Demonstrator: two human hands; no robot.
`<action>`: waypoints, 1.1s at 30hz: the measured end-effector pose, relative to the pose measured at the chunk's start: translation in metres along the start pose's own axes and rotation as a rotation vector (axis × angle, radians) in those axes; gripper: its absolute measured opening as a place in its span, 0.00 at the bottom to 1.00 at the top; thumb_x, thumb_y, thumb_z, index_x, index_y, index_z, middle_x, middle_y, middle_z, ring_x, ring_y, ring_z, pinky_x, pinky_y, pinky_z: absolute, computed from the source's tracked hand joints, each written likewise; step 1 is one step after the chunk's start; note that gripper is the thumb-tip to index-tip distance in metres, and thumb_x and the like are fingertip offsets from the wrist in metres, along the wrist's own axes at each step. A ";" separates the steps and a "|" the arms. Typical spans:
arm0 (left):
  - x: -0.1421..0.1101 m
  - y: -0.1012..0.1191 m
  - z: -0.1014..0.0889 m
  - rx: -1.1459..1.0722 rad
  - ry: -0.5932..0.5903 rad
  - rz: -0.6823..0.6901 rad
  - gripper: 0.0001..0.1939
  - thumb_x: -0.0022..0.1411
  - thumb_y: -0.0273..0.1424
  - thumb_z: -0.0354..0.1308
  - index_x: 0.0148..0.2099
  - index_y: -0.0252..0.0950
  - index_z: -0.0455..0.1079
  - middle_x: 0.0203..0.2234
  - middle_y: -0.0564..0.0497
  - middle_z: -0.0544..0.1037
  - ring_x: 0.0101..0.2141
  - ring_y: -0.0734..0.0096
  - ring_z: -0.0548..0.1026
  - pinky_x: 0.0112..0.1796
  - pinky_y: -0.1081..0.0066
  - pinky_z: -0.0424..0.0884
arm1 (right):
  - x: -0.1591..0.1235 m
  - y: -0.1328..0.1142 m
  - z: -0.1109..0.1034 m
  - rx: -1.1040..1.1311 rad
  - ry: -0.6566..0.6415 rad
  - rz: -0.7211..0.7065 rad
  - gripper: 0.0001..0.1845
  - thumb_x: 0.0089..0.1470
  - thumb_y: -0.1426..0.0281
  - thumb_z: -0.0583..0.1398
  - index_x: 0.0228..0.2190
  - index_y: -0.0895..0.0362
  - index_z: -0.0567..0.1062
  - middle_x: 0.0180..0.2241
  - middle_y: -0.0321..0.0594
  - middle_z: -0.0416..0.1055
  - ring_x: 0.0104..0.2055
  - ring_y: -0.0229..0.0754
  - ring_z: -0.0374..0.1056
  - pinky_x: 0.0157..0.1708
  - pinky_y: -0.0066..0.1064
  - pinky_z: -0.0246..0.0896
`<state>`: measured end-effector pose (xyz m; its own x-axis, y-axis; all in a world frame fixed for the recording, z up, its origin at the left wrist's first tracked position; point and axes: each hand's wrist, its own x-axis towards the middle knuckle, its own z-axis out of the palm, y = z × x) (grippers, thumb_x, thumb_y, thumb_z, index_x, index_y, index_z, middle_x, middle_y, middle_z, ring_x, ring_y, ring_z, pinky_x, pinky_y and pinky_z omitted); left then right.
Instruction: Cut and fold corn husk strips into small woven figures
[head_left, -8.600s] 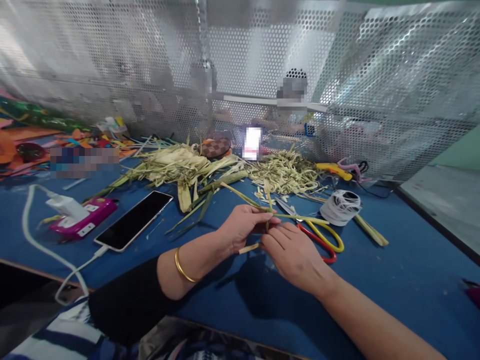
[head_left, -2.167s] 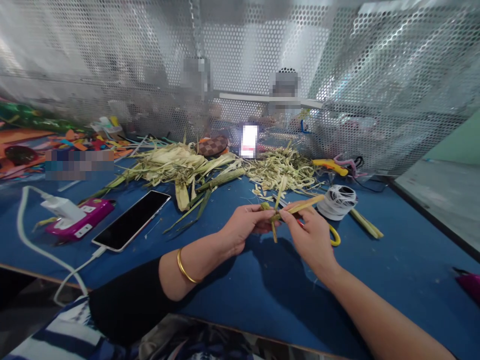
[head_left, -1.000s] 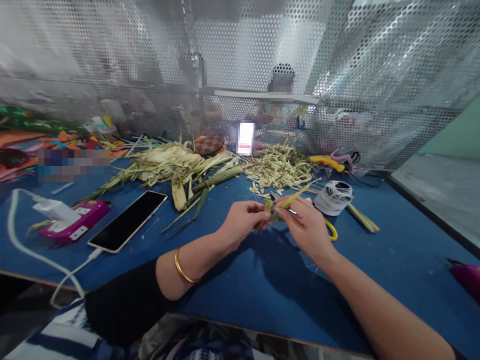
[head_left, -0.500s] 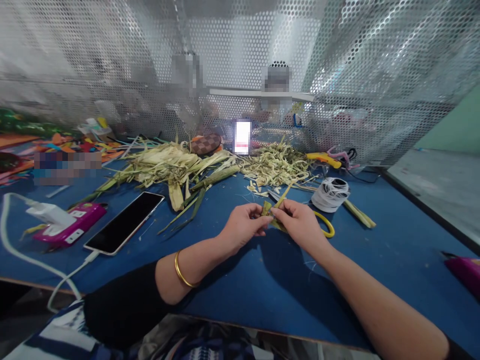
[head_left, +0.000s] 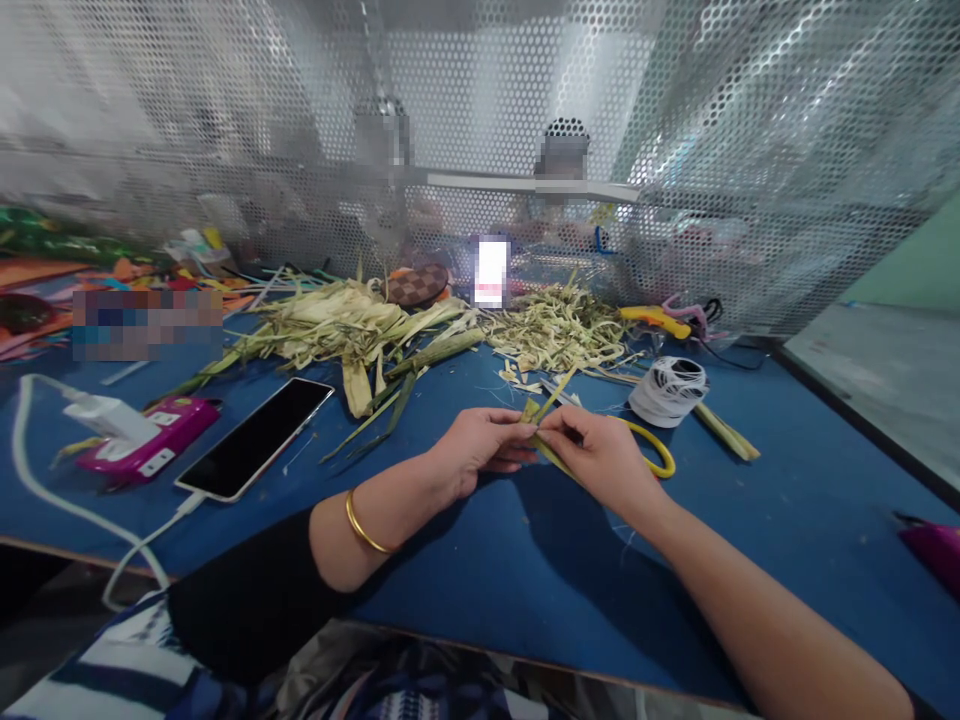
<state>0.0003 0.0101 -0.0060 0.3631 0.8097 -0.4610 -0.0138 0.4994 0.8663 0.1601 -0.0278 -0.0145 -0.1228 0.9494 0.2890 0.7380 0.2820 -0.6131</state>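
Observation:
Between my two hands is a greenish-yellow strip of dried husk [head_left: 553,396], folded or crossed near the fingertips. My left hand [head_left: 480,447] pinches its left part, fingers curled beneath. Thumb and fingers of my right hand [head_left: 596,447] grip it from the other side, touching the left fingertips. Yellow-handled scissors [head_left: 666,462] lie on the table, partly hidden behind my right hand. A spool of white thread [head_left: 667,392] stands just beyond them. Behind the hands are a heap of shredded husk strips [head_left: 559,325] and a pile of wider husk leaves [head_left: 330,325].
On the blue table [head_left: 450,580] lie a phone [head_left: 255,440] on a charging cable and a purple power strip [head_left: 154,440]. A yellow-handled tool [head_left: 656,321] and a husk stalk [head_left: 727,432] are at right. A perforated metal screen [head_left: 480,100] closes off the back; people sit beyond it.
My left fingers have closed up and extended further along the husk strip. My right fingertips have shifted slightly left, still pinching it. The whole view has moved a little.

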 end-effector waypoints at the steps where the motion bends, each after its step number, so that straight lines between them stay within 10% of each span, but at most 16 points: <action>1: 0.000 0.000 0.000 -0.020 0.015 -0.006 0.16 0.45 0.29 0.69 0.39 0.33 0.73 0.25 0.50 0.78 0.24 0.74 0.76 0.26 0.76 0.69 | -0.001 -0.001 -0.001 -0.008 -0.008 -0.014 0.08 0.55 0.66 0.56 0.28 0.54 0.73 0.22 0.33 0.72 0.24 0.38 0.64 0.26 0.29 0.55; 9: -0.002 0.004 0.005 -0.011 0.077 0.129 0.08 0.45 0.22 0.66 0.32 0.30 0.74 0.19 0.53 0.75 0.17 0.81 0.70 0.25 0.78 0.69 | 0.004 0.003 -0.014 -0.304 0.333 -0.302 0.10 0.57 0.68 0.57 0.41 0.54 0.75 0.42 0.46 0.74 0.45 0.51 0.67 0.45 0.42 0.58; 17: -0.006 0.008 0.003 0.127 -0.053 0.208 0.07 0.46 0.18 0.62 0.30 0.31 0.72 0.17 0.54 0.73 0.17 0.80 0.68 0.25 0.76 0.69 | 0.006 0.004 -0.013 -0.179 0.110 -0.322 0.11 0.55 0.74 0.54 0.40 0.54 0.73 0.36 0.41 0.76 0.39 0.44 0.69 0.43 0.38 0.57; 29: -0.004 0.004 0.002 0.107 -0.165 0.147 0.06 0.47 0.21 0.64 0.29 0.32 0.70 0.17 0.55 0.72 0.16 0.83 0.66 0.21 0.79 0.64 | 0.006 0.005 -0.003 -0.001 -0.024 0.120 0.07 0.49 0.70 0.54 0.23 0.55 0.71 0.19 0.33 0.68 0.23 0.38 0.62 0.24 0.29 0.52; 33: 0.001 0.003 -0.001 0.032 -0.182 0.115 0.07 0.45 0.22 0.66 0.28 0.31 0.71 0.19 0.53 0.73 0.18 0.83 0.68 0.23 0.80 0.65 | 0.009 0.006 -0.015 0.000 0.039 -0.080 0.08 0.53 0.68 0.55 0.32 0.55 0.75 0.30 0.39 0.75 0.33 0.43 0.69 0.32 0.33 0.61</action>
<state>0.0000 0.0127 -0.0040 0.5227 0.7906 -0.3190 -0.0365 0.3946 0.9181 0.1737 -0.0198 -0.0049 -0.1556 0.9178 0.3652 0.7266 0.3568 -0.5872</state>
